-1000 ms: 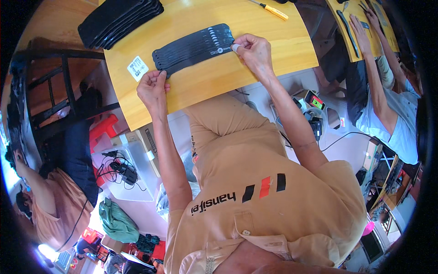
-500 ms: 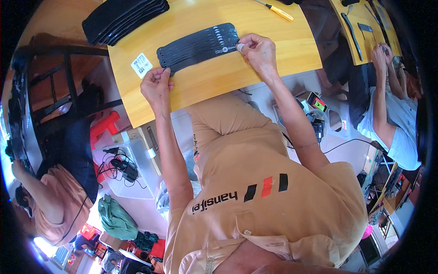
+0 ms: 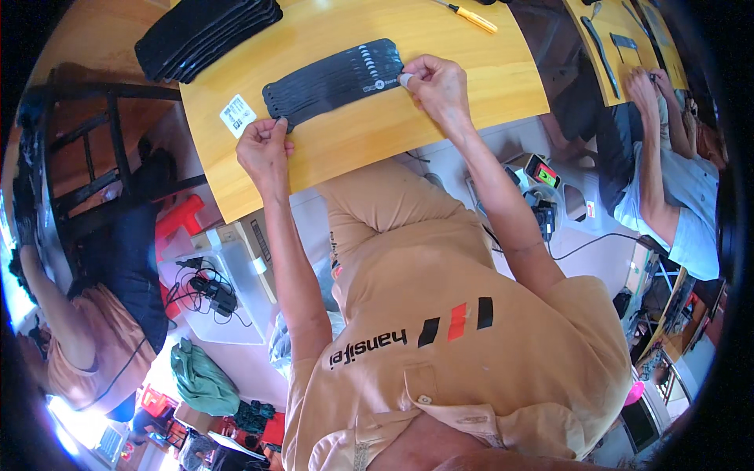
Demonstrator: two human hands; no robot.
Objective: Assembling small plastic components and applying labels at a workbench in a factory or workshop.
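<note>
A flat stack of thin black strips [image 3: 334, 80] lies lengthwise on the yellow wooden table [image 3: 369, 129], its top marked with white print. My left hand [image 3: 265, 149] is closed at the near left corner of the stack, thumb and forefinger pinching it. On the opposite side, my right hand [image 3: 441, 88] pinches the right end, with a white wrap around one finger. Just left of the stack is a white label card [image 3: 237, 116] with printed codes.
A pile of black flat pieces [image 3: 206, 35] sits at the table's far left. A yellow-handled screwdriver [image 3: 474, 20] lies toward the far right. Below left stands a clear bin [image 3: 236, 322] with black cables. Co-workers are at both sides, one at another table [image 3: 620, 59].
The whole view has shifted slightly, with table and stack a little further left. Both my hands keep their pinch on the stack. The right-hand co-worker's hands have moved slightly.
</note>
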